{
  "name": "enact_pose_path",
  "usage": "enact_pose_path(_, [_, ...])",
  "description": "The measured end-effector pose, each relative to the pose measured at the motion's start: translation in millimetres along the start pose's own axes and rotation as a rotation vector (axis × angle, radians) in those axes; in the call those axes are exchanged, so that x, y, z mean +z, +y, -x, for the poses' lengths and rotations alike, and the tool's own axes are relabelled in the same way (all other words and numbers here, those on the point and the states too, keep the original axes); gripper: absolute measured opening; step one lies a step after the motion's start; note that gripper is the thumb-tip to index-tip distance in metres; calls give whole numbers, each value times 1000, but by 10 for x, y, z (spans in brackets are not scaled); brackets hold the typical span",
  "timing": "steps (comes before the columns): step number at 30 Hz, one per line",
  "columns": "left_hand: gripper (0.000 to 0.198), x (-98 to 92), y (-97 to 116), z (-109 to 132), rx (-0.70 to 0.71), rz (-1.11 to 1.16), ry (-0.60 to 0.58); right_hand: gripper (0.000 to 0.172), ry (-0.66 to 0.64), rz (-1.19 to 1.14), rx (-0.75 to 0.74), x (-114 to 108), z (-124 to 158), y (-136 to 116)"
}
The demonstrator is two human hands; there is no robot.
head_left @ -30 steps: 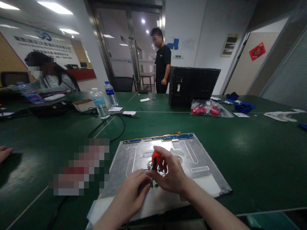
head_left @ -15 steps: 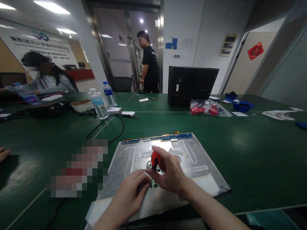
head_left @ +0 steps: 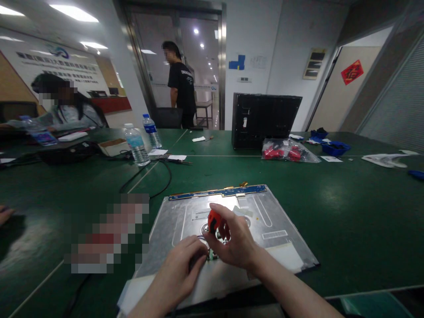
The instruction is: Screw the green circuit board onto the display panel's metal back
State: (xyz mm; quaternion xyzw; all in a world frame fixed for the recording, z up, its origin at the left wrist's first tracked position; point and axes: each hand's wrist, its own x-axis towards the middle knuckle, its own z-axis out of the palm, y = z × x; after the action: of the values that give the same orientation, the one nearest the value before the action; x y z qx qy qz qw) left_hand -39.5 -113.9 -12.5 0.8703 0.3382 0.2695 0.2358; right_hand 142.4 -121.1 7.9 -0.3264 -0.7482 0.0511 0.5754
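Observation:
A metal display panel (head_left: 281,221) lies back side up on the green table in front of me, with a narrow blue circuit strip (head_left: 228,191) along its far edge. My right hand (head_left: 240,238) is closed round the red and black handle of a screwdriver (head_left: 213,219), held over the panel's middle; its tip is hidden. Beneath my fingers part of a small green circuit board (head_left: 213,255) shows. My left hand (head_left: 179,260) rests at the board's left side, fingers curled together by thin wires (head_left: 200,237); what they pinch, if anything, is hidden.
Beyond the panel stand a black monitor housing (head_left: 265,119) and a plastic bag with red parts (head_left: 288,151). Water bottles (head_left: 136,145) and a black cable (head_left: 170,176) are at the left. A blurred-out item (head_left: 109,234) lies left of the panel. Another person's hand (head_left: 5,215) shows at the left edge.
My hands and the screwdriver have stayed almost in place over the panel. In the background, the person at the glass door has moved left, and the door opening shows more of the corridor.

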Motion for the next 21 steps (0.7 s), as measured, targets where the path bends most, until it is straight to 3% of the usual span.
enact_pose_path(4, [15, 13, -10, 4, -11, -5, 0, 57, -7, 13, -29, -8, 0, 0])
enact_pose_path(10, [15, -1, 21, -13, -19, -18, -29, 67, -91, -97, 32, -48, 3, -35])
enact_pose_path(21, [15, 9, -15, 10, -9, -33, -4, 51, 35, 17, -11, -9, 1, -5])
